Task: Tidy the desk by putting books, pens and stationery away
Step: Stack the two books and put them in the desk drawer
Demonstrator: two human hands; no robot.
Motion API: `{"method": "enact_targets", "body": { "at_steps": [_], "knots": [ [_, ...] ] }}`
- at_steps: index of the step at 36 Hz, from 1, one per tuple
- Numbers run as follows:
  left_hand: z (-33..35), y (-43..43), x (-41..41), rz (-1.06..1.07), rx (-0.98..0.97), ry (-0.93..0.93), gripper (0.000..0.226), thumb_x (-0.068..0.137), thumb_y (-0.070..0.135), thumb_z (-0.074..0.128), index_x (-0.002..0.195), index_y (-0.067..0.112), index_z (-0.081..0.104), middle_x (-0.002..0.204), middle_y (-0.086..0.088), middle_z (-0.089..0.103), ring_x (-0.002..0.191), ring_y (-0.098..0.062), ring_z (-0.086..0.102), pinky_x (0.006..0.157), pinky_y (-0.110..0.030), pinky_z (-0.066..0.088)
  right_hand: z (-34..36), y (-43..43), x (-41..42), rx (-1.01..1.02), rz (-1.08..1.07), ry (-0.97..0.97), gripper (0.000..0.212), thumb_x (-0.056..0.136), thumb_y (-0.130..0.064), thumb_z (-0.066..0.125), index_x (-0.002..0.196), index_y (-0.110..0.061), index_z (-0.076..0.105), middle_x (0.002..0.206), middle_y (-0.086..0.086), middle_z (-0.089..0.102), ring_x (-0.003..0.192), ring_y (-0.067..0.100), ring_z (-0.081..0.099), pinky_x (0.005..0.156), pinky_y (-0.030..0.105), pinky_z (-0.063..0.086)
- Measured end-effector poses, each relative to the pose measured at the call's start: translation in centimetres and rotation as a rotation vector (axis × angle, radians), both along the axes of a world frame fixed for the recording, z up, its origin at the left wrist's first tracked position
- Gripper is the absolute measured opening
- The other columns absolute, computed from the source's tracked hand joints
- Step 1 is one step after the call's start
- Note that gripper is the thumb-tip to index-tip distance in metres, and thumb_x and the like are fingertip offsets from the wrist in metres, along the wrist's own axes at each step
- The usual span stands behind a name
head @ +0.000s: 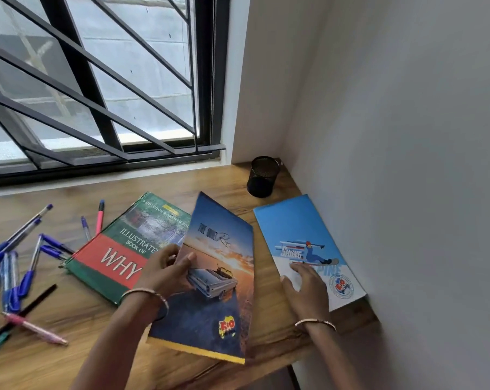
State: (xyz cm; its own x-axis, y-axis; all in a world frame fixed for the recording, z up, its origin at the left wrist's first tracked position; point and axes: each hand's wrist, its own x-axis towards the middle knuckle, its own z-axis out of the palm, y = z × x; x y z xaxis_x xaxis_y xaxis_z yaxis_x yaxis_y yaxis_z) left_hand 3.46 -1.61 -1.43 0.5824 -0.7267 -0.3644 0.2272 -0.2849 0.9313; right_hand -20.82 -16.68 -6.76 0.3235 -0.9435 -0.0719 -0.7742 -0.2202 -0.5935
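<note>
Pens (19, 266) lie left of three books (218, 277); holder (263, 176) behind.

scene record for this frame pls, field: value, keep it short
surface: wooden desk in a corner by a window
left hand: grip on the left edge of the car notebook, which is lifted at that side
right hand: flat on the blue notebook, by the wall
green book: flat, partly under the car notebook
pens: scattered, far left
pen cup: upright in the corner, no pens visible in it
</note>
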Motion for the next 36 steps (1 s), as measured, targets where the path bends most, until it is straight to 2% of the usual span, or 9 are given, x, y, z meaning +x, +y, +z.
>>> {"method": "enact_targets", "body": {
  "at_steps": [5,8,11,17,20,23,27,30,36],
  "knots": [
    [2.3,-0.1,0.0,0.155,-0.145,0.177,0.005,0.092,0.005,0.057,0.096,0.003,0.059,0.092,-0.023,0.066,0.068,-0.025,0.067,0.055,-0.029,0.059,3.1,2.9,2.0,0.235,-0.044,-0.319,0.013,0.089,-0.032,0.066,0.097,-0.025,0.072,0.096,-0.011,0.073,0.094,0.007,0.067,0.079,0.024,0.052],
    [3.0,-1.4,-1.1,0.204,-0.217,0.272,0.006,0.093,0.005,0.055,0.088,0.007,0.058,0.082,-0.016,0.069,0.065,-0.023,0.067,0.057,-0.029,0.059,4.5,3.3,2.4,0.611,-0.121,-0.618,0.022,0.094,-0.033,0.057,0.099,-0.018,0.073,0.099,0.002,0.075,0.096,0.021,0.070,0.086,0.039,0.056],
    [2.9,-3.1,-3.3,0.172,-0.266,0.323,0.012,0.094,0.006,0.054,0.082,0.008,0.056,0.070,-0.006,0.070,0.063,-0.020,0.067,0.056,-0.027,0.058,6.6,2.6,0.9,0.837,-0.306,-1.019,0.030,0.093,-0.030,0.053,0.106,-0.011,0.072,0.094,0.009,0.076,0.081,0.023,0.073,0.069,0.035,0.060],
    [0.1,-7.4,-8.7,0.098,-0.210,0.467,0.005,0.092,0.001,0.055,0.095,0.005,0.056,0.085,-0.015,0.069,0.066,-0.017,0.071,0.059,-0.028,0.059,8.6,-1.3,-4.7,0.986,-0.251,-1.073,0.052,0.097,-0.044,0.040,0.110,-0.006,0.073,0.113,0.018,0.070,0.101,0.032,0.069,0.087,0.044,0.057],
    [-1.6,-9.8,-11.2,0.068,-0.132,0.534,0.005,0.090,0.003,0.060,0.095,0.003,0.060,0.088,-0.017,0.071,0.067,-0.020,0.070,0.061,-0.031,0.060,8.2,-3.8,-7.1,0.767,-0.149,-0.898,0.031,0.084,-0.031,0.063,0.097,-0.007,0.076,0.109,0.018,0.071,0.092,0.025,0.070,0.081,0.032,0.059],
    [-3.1,-11.7,-12.9,0.069,-0.011,0.466,0.014,0.087,0.013,0.068,0.095,0.002,0.063,0.088,-0.017,0.071,0.063,-0.021,0.067,0.054,-0.028,0.054,6.7,-6.5,-8.5,0.550,-0.143,-0.614,0.064,0.052,-0.047,0.089,0.096,-0.003,0.072,0.090,0.010,0.075,0.078,0.018,0.069,0.067,0.022,0.058],
    [-6.1,-13.4,-13.4,0.036,0.177,0.276,0.025,0.077,0.038,0.074,0.083,0.016,0.062,0.084,-0.011,0.071,0.066,-0.023,0.065,0.053,-0.032,0.054,4.4,-9.8,-8.6,0.312,-0.183,-0.288,0.035,0.081,-0.002,0.072,0.116,-0.002,0.064,0.095,0.008,0.075,0.079,0.016,0.070,0.079,0.032,0.059],
    [-9.1,-14.6,-13.1,-0.044,0.318,0.019,0.041,0.061,0.058,0.066,0.076,0.020,0.065,0.085,-0.009,0.073,0.078,-0.029,0.070,0.070,-0.046,0.060,4.1,-10.4,-7.6,0.143,-0.152,0.054,0.032,0.083,-0.012,0.069,0.115,-0.013,0.067,0.104,0.009,0.073,0.096,0.029,0.069,0.087,0.037,0.054],
    [-4.3,-14.8,-13.5,-0.009,0.438,-0.332,0.030,0.079,0.035,0.070,0.103,0.016,0.072,0.102,-0.005,0.073,0.096,-0.026,0.067,0.078,-0.032,0.052,3.0,-10.0,-5.3,-0.028,-0.107,0.306,0.037,0.089,-0.017,0.057,0.125,-0.014,0.061,0.122,0.012,0.066,0.112,0.034,0.060,0.088,0.037,0.050]
  ]
}}
